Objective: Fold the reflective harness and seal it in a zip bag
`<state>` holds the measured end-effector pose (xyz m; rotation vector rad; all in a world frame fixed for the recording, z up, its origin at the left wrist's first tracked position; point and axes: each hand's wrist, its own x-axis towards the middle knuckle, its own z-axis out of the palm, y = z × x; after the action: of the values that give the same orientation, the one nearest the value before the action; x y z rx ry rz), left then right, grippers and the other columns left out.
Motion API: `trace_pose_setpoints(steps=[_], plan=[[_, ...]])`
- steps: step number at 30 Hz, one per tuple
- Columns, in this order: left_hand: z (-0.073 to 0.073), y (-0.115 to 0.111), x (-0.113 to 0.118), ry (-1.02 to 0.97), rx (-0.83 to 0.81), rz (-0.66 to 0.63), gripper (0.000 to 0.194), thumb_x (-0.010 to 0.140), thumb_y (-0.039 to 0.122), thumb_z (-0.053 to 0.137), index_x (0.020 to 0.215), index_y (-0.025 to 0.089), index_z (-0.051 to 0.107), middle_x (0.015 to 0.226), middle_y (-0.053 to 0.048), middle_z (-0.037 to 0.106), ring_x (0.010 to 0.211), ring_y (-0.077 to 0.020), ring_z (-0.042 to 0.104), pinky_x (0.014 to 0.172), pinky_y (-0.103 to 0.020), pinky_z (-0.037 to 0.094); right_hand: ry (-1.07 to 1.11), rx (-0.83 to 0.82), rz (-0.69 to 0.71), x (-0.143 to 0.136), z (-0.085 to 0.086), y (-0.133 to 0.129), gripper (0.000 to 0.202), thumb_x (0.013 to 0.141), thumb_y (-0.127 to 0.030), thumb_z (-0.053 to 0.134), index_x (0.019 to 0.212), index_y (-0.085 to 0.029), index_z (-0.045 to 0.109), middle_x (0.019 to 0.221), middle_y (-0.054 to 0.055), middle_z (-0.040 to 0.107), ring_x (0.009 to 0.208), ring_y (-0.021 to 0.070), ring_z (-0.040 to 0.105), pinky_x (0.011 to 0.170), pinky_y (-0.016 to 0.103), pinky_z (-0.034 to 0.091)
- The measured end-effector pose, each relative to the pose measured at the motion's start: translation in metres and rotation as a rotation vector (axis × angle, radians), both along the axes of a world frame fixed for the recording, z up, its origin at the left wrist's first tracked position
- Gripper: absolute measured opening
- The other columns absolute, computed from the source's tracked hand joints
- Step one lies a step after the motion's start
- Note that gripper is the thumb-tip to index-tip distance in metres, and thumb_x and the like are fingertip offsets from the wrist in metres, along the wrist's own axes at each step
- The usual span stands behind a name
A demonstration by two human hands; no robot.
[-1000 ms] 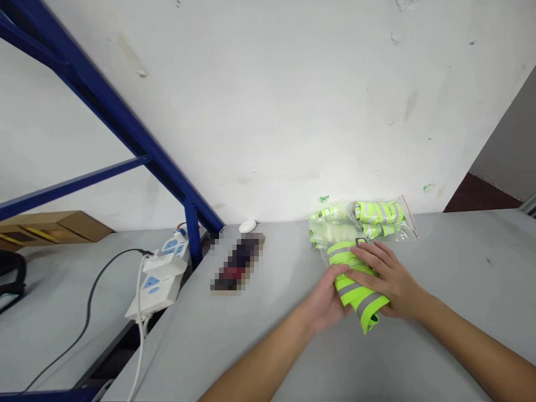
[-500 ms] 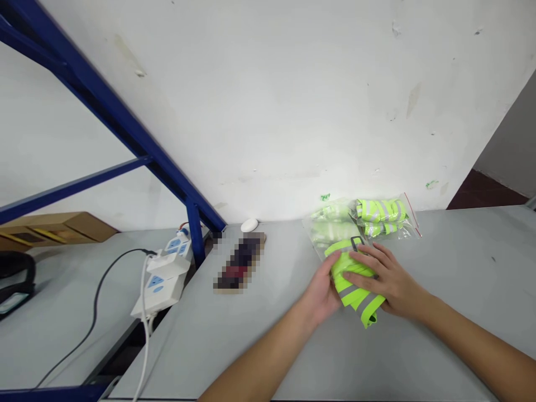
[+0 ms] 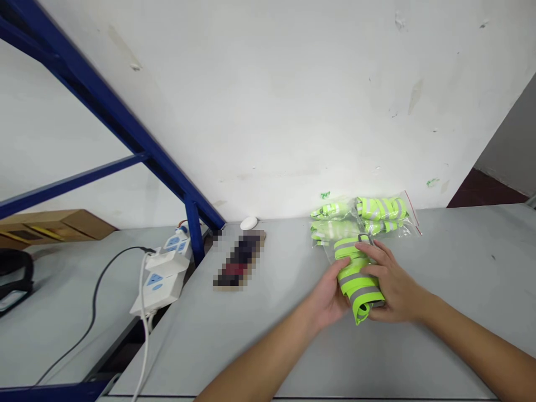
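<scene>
A bundle of neon-yellow reflective strap [image 3: 355, 276], striped with grey and fitted with a dark buckle [image 3: 364, 239], is held between both hands above the table. My left hand [image 3: 329, 296] grips it from the left, thumb on top and the other fingers partly hidden beneath. My right hand [image 3: 396, 282] wraps round its right side, fingertips near the buckle. Just behind lie two clear bags of similar straps: a left bag [image 3: 335, 229], partly covered by the bundle, and a right bag [image 3: 383, 215] with a red zip edge.
Left of the hands, a pixelated flat object [image 3: 240, 262] lies beside a white oval item [image 3: 248, 223]. A blue metal frame [image 3: 167, 178] crosses the left side. Power strips [image 3: 161, 285] with cables stand beyond the table's left edge, near a cardboard box [image 3: 84, 226]. The wall [image 3: 272, 111] closes the back.
The bundle has turned and straightened a little between the hands, and its buckle sits slightly further right. My right fingers have slid toward its right side, exposing more strap.
</scene>
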<state>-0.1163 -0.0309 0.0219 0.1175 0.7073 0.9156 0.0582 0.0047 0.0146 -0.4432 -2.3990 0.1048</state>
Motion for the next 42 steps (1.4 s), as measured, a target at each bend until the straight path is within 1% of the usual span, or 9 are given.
trace_pose_setpoints(steps=[4,9,17,25,28,31,35,38,42], plan=[[0.003,-0.003,0.0,-0.064,0.091,-0.007,0.028,0.084,0.025,0.061,0.109,0.013,0.061,0.088,-0.004,0.067,0.074,-0.015,0.063,0.074,-0.026,0.047,0.064,0.115,-0.016,0.004,-0.004,0.005,0.037,0.085,-0.025,0.052,0.121,-0.022,0.043,0.144,0.016,0.035,0.135,0.0319,0.035,0.107,0.062,0.028],[0.004,-0.004,0.001,-0.064,0.213,-0.068,0.033,0.089,0.03,0.056,0.118,0.015,0.059,0.107,-0.009,0.067,0.088,-0.0195,0.064,0.083,-0.033,0.046,0.123,0.225,-0.183,0.01,-0.001,0.011,0.05,0.081,-0.006,0.051,0.125,-0.03,0.053,0.145,0.008,0.039,0.13,0.0314,0.036,0.103,0.059,0.036],[0.0,-0.007,0.001,-0.11,0.311,-0.246,0.035,0.089,0.039,0.056,0.113,0.016,0.063,0.102,-0.01,0.067,0.092,-0.0222,0.061,0.084,-0.042,0.048,0.228,-0.014,0.016,0.008,0.001,0.007,0.055,0.087,0.001,0.042,0.133,-0.029,0.051,0.138,0.01,0.043,0.128,0.0265,0.044,0.097,0.044,0.05],[-0.006,-0.008,-0.002,-0.139,0.294,-0.299,0.036,0.089,0.038,0.051,0.111,0.012,0.065,0.105,-0.013,0.067,0.098,-0.0257,0.06,0.088,-0.046,0.046,0.128,-0.127,-0.031,0.01,0.006,0.003,0.045,0.089,-0.004,0.042,0.12,-0.03,0.062,0.146,0.007,0.038,0.129,0.0251,0.041,0.097,0.041,0.049],[-0.012,-0.006,-0.003,-0.157,0.244,-0.264,0.037,0.085,0.037,0.055,0.11,0.012,0.064,0.101,-0.012,0.068,0.094,-0.0252,0.062,0.087,-0.045,0.045,0.057,-0.332,-0.029,0.012,0.012,-0.001,0.049,0.089,-0.007,0.043,0.128,-0.032,0.056,0.151,0.007,0.028,0.136,0.0282,0.032,0.099,0.045,0.047],[-0.013,-0.005,-0.002,-0.14,0.204,-0.215,0.033,0.082,0.033,0.057,0.105,0.012,0.066,0.093,-0.01,0.07,0.085,-0.0228,0.064,0.084,-0.043,0.046,0.1,-0.721,0.061,0.013,0.019,-0.009,0.049,0.089,-0.013,0.043,0.134,-0.034,0.049,0.155,0.006,0.021,0.128,0.0283,0.043,0.086,0.041,0.054],[-0.011,-0.004,-0.002,-0.174,0.275,-0.272,0.041,0.082,0.034,0.053,0.109,0.007,0.066,0.104,-0.015,0.069,0.099,-0.0289,0.063,0.086,-0.043,0.044,0.37,-1.165,0.097,0.012,0.021,-0.012,0.022,0.092,-0.027,0.045,0.106,-0.032,0.061,0.152,0.003,0.026,0.1,0.0237,0.06,0.062,0.033,0.055],[-0.009,-0.004,-0.005,-0.182,0.327,-0.326,0.049,0.081,0.037,0.051,0.117,0.005,0.062,0.113,-0.019,0.066,0.106,-0.0301,0.06,0.089,-0.042,0.042,0.557,-1.236,0.074,0.014,0.02,-0.001,0.007,0.091,-0.031,0.053,0.097,-0.03,0.058,0.144,0.002,0.037,0.116,0.0242,0.053,0.08,0.034,0.053],[-0.009,-0.005,-0.008,-0.191,0.388,-0.455,0.053,0.078,0.036,0.055,0.123,0.008,0.058,0.114,-0.02,0.066,0.108,-0.0308,0.06,0.089,-0.042,0.04,0.455,-1.322,0.198,0.025,0.022,0.019,0.033,0.088,-0.035,0.061,0.12,-0.033,0.053,0.143,0.005,0.042,0.131,0.0249,0.042,0.1,0.041,0.042]])
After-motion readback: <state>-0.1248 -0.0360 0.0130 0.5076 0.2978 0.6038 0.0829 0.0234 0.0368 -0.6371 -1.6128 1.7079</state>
